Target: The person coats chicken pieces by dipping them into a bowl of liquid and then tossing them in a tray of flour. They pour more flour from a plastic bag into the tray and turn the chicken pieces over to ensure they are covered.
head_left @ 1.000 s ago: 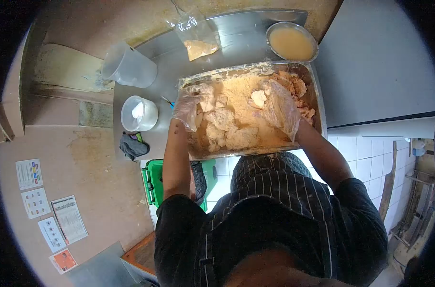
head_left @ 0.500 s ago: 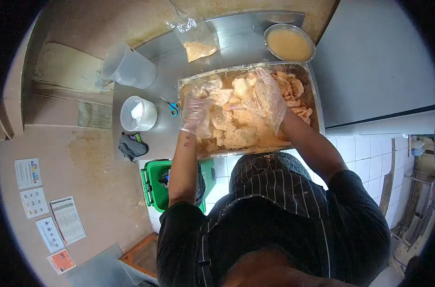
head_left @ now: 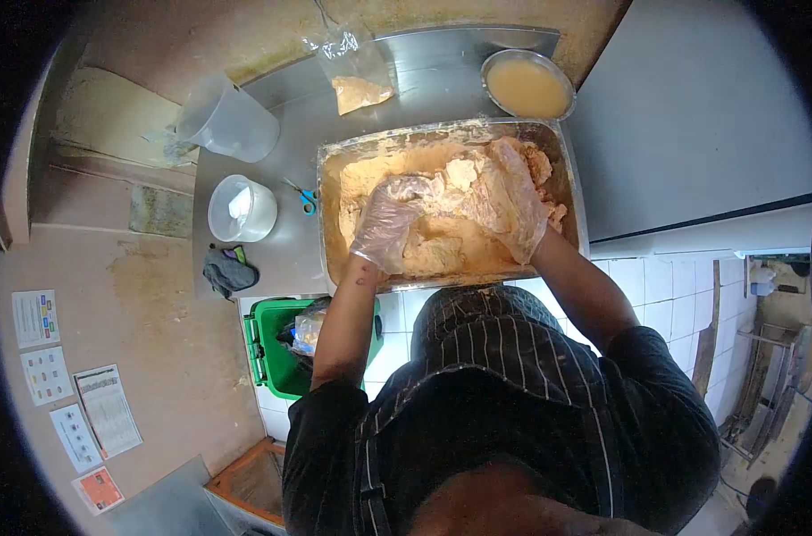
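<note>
A large metal tray [head_left: 324,241] holds pale orange flour and floured pieces [head_left: 435,255] that look like chicken. Both of my hands are inside it, in clear plastic gloves. My left hand [head_left: 391,214] curls its fingers round the left end of some coated pieces [head_left: 460,174] at the tray's middle. On their right side my right hand [head_left: 516,201] presses against them, fingers pointing toward the far rim. Flour and the glove hide some of its fingertips. More coated pieces [head_left: 538,165] lie at the tray's right end.
Left of the tray are blue scissors [head_left: 309,202], a white tub [head_left: 261,213], a tall clear container [head_left: 245,129] and a dark cloth [head_left: 230,272]. A bag of orange powder [head_left: 359,93] and a bowl of cloudy liquid [head_left: 529,87] stand behind. A green bin [head_left: 282,380] is below.
My left hand has moved inward to the right and closed on the pieces. My right hand has shifted slightly down and is nearer my left. The whole view has shifted a little left.
</note>
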Tool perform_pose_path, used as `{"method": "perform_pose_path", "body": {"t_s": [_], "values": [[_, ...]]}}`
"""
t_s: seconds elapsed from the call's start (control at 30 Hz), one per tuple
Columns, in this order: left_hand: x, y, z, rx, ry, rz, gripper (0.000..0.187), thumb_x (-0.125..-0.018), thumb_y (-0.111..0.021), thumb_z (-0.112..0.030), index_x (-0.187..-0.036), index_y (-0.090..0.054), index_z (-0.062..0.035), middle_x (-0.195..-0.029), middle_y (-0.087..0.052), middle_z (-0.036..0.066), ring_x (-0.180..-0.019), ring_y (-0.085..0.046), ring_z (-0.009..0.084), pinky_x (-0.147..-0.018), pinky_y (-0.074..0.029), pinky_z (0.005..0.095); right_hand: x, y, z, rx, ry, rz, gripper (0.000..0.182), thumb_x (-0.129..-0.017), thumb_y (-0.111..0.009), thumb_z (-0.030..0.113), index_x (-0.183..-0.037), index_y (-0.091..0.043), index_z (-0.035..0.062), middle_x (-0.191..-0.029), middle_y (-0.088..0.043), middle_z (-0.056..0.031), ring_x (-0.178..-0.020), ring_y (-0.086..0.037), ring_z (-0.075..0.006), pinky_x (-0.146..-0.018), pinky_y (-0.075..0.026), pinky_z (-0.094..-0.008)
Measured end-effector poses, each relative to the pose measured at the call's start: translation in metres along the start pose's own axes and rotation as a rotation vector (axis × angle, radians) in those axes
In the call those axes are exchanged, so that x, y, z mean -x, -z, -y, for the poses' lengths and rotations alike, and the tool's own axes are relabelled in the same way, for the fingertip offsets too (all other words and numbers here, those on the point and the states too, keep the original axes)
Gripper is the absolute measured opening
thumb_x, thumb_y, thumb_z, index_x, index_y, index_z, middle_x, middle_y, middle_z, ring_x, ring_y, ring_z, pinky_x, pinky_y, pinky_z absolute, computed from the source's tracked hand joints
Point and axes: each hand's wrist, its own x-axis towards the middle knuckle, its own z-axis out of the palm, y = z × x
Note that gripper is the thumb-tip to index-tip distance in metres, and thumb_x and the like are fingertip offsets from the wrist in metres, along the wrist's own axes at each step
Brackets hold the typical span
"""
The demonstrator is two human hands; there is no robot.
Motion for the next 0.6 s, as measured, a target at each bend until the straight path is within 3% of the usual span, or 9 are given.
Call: {"method": "perform_pose_path", "body": {"t_s": [0.1,0.2,0.3,0.37,0.43,0.5,0.53,0.6], "values": [[0.011,-0.015,-0.004,-0.089,-0.021,0.031,0.039,-0.079,-0.067,0.007,-0.116,-0.061,-0.0013,-0.115,-0.065,0.005,-0.103,-0.062,0.0149,-0.091,-0.052,0.0294,-0.006,0.015,-0.006,0.02,0.0,0.02,0.063,-0.099,-0.04,0.051,-0.136,-0.046,0.0004,-0.131,-0.055,-0.0188,-0.119,-0.055,-0.0316,-0.104,-0.045,-0.0457],[0.02,-0.031,-0.012,0.055,-0.02,-0.015,0.038,-0.082,-0.068,0.004,-0.118,-0.06,-0.0018,-0.116,-0.064,0.005,-0.105,-0.061,0.0148,-0.093,-0.05,0.0294,-0.002,0.007,0.001,0.102,-0.029,0.028,0.063,-0.099,-0.042,0.051,-0.136,-0.046,0.0002,-0.13,-0.055,-0.0188,-0.12,-0.055,-0.0311,-0.104,-0.045,-0.0454],[0.022,-0.034,-0.021,-0.048,-0.155,-0.153,0.035,-0.086,-0.069,-0.004,-0.119,-0.06,-0.0032,-0.116,-0.063,0.005,-0.103,-0.061,0.0148,-0.092,-0.05,0.0297,-0.01,0.01,0.018,0.24,-0.023,-0.003,0.061,-0.099,-0.044,0.048,-0.137,-0.045,0.0014,-0.131,-0.054,-0.0189,-0.121,-0.053,-0.0311,-0.103,-0.046,-0.0461],[0.027,-0.004,-0.017,0.077,-0.295,-0.169,0.036,-0.09,-0.059,-0.001,-0.126,-0.054,-0.0008,-0.123,-0.061,0.009,-0.108,-0.06,0.0165,-0.097,-0.049,0.0309,-0.018,0.01,0.032,0.337,0.021,-0.017,0.059,-0.099,-0.046,0.047,-0.138,-0.044,0.0023,-0.131,-0.053,-0.0185,-0.119,-0.054,-0.0301,-0.101,-0.047,-0.0457],[0.035,0.015,-0.012,0.228,-0.293,-0.228,0.033,-0.092,-0.06,-0.006,-0.125,-0.056,-0.0003,-0.121,-0.062,0.01,-0.108,-0.06,0.0175,-0.097,-0.049,0.0326,-0.018,-0.004,0.044,0.749,0.026,-0.216,0.049,-0.1,-0.045,0.044,-0.13,-0.054,0.0061,-0.117,-0.062,-0.0105,-0.1,-0.063,-0.0241,-0.086,-0.055,-0.0391],[0.036,0.028,-0.013,0.089,-0.395,-0.235,0.033,-0.09,-0.067,-0.016,-0.12,-0.061,-0.0033,-0.11,-0.066,0.008,-0.1,-0.063,0.019,-0.089,-0.053,0.0326,-0.01,-0.021,0.049,0.779,-0.083,-0.287,0.046,-0.101,-0.045,0.041,-0.13,-0.054,0.0062,-0.117,-0.062,-0.0102,-0.1,-0.063,-0.0223,-0.084,-0.055,-0.0382],[0.037,0.031,-0.011,0.068,-0.417,-0.3,0.034,-0.09,-0.068,-0.017,-0.12,-0.06,-0.0025,-0.111,-0.066,0.009,-0.101,-0.063,0.0203,-0.089,-0.053,0.0346,-0.013,-0.028,0.053,0.809,-0.181,-0.347,0.043,-0.102,-0.045,0.038,-0.13,-0.054,0.0063,-0.117,-0.062,-0.0098,-0.1,-0.063,-0.0204,-0.083,-0.055,-0.0374],[0.042,0.038,-0.01,0.097,-0.416,-0.327,0.034,-0.09,-0.068,-0.017,-0.12,-0.06,-0.0025,-0.111,-0.066,0.009,-0.1,-0.063,0.0206,-0.09,-0.053,0.0352,-0.013,-0.027,0.049,0.868,-0.182,-0.366,0.042,-0.101,-0.046,0.037,-0.128,-0.054,0.0064,-0.118,-0.062,-0.0097,-0.099,-0.063,-0.0194,-0.082,-0.055,-0.0373]]}}
